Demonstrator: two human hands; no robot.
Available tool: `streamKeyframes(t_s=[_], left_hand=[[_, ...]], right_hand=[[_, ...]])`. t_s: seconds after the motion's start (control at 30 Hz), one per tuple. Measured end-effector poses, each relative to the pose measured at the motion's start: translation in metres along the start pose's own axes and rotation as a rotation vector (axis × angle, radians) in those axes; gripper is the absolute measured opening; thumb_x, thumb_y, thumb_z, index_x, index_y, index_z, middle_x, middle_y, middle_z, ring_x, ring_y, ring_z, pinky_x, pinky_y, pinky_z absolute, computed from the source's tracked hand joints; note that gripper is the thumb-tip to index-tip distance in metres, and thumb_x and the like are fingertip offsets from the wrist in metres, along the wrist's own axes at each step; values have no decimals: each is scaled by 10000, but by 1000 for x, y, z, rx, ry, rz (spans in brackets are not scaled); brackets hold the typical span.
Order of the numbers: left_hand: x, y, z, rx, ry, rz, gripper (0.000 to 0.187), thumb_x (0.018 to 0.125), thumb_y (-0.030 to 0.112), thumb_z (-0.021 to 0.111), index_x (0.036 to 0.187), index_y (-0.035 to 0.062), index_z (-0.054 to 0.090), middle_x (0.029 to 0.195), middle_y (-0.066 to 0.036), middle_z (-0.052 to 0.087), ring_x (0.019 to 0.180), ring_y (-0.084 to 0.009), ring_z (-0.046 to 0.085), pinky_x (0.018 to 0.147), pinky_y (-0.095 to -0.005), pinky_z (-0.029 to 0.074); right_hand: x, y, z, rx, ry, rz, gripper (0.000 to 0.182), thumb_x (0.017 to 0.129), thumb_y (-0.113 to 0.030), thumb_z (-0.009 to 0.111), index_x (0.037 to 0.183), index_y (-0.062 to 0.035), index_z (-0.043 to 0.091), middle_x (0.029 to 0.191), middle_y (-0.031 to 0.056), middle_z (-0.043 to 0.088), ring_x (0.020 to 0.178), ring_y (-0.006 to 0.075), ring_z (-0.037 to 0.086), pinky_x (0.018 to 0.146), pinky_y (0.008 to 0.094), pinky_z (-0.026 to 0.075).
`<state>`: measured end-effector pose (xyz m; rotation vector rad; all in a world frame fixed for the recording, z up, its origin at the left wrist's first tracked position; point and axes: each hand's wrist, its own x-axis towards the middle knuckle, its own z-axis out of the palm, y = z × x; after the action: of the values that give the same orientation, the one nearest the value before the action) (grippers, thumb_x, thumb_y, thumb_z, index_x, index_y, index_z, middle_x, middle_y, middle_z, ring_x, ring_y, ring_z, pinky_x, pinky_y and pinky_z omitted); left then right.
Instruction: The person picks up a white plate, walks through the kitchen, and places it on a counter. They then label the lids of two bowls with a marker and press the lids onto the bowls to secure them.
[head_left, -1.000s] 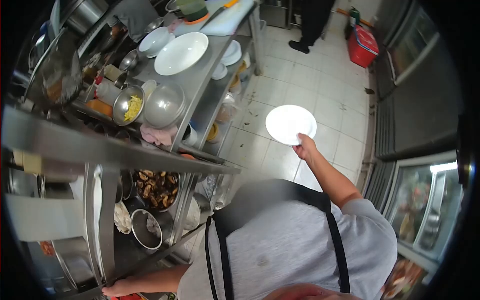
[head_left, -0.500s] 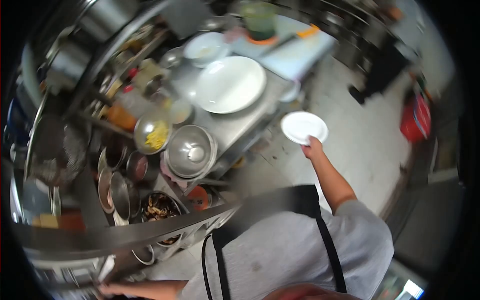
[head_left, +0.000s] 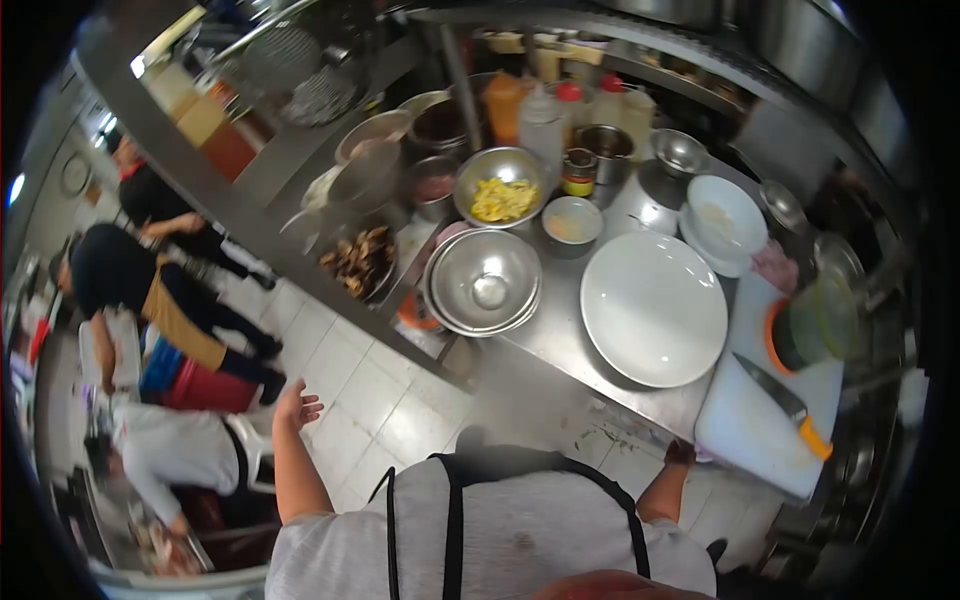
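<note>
Steel counter point(head_left: 560, 332); right hand point(head_left: 680, 453) near cutting board point(head_left: 742, 432), left hand point(head_left: 298, 406) apart.

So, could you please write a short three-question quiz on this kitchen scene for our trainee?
1. True or false: the orange-handled knife lies on the white cutting board.
2. What colour is the chopped food in the steel bowl just beyond the nested bowls?
A) Red
B) Yellow
C) Green
3. Short answer: which of the camera wearer's own hands is plainly open and empty, seen against the tiled floor?

Key:
1. True.
2. B.
3. The left hand.
</note>
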<state>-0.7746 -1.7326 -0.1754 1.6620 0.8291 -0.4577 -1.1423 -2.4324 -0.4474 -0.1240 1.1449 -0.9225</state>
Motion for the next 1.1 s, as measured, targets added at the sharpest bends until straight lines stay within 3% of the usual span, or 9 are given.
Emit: streamKeyframes(t_s=[0.1,0.37,0.47,0.6,0.77,0.87,0.93,1.0,1.1], left_hand=[[-58,-13,8,473,155,42,511,784,412,436,1201,137,328,937,-114,496,673,-223,535,587,-348,427],[-69,-72,-26,759,208,-118,539,750,370,486,1194,95,356,928,-110,513,696,-211,548,605,-357,428],[-67,-95,-52,718,192,-156,565,747,359,494,1215,85,334,936,-118,520,707,-216,558,610,-367,433],[-46,-136,-114,631,194,-171,579,745,357,499,1224,85,320,953,-135,530,731,-235,573,596,-382,438],[27,-238,-223,524,238,-121,581,718,387,534,1166,52,380,827,-151,564,611,-246,572,485,-382,468],[23,-275,-259,514,279,-71,592,706,376,543,1148,13,391,738,-144,567,562,-211,556,453,-343,447],[24,-312,-276,400,290,-120,587,703,370,542,1136,-1,403,725,-149,565,563,-209,555,462,-339,445],[19,-317,-290,342,319,-171,584,697,356,538,1121,-26,415,754,-173,565,575,-213,556,495,-350,448],[13,-329,-303,245,314,-164,599,691,353,540,1122,-43,409,800,-190,563,590,-222,559,517,-351,452]], right_hand=[[25,-6,2,-161,76,11,279,794,-277,419,975,-74,479,940,83,535,766,194,553,578,304,473],[25,-13,12,-868,312,-124,401,766,-414,426,985,-78,421,863,80,522,694,210,536,511,365,439],[4,3,19,-1132,281,-133,451,756,-465,429,989,-80,399,835,79,517,667,216,529,486,388,426],[-6,79,-16,-1417,-70,-101,303,788,-331,453,944,-76,399,571,124,463,367,237,427,297,331,327],[-127,263,9,-2168,-812,129,275,744,-278,504,905,-59,469,647,134,515,509,241,486,446,345,373],[-219,379,51,-2352,-1487,21,259,717,-247,535,881,-49,510,692,140,547,594,244,521,536,353,401],[-283,439,88,-2304,-1793,-127,249,699,-226,555,866,-42,538,722,144,568,651,246,544,596,359,419],[-330,496,127,-2260,-1932,-228,249,697,-210,557,876,-37,546,737,141,575,674,243,554,617,356,432],[-376,578,183,-2183,-1920,-301,267,717,-192,532,932,-34,530,737,129,566,660,233,548,589,337,444]])
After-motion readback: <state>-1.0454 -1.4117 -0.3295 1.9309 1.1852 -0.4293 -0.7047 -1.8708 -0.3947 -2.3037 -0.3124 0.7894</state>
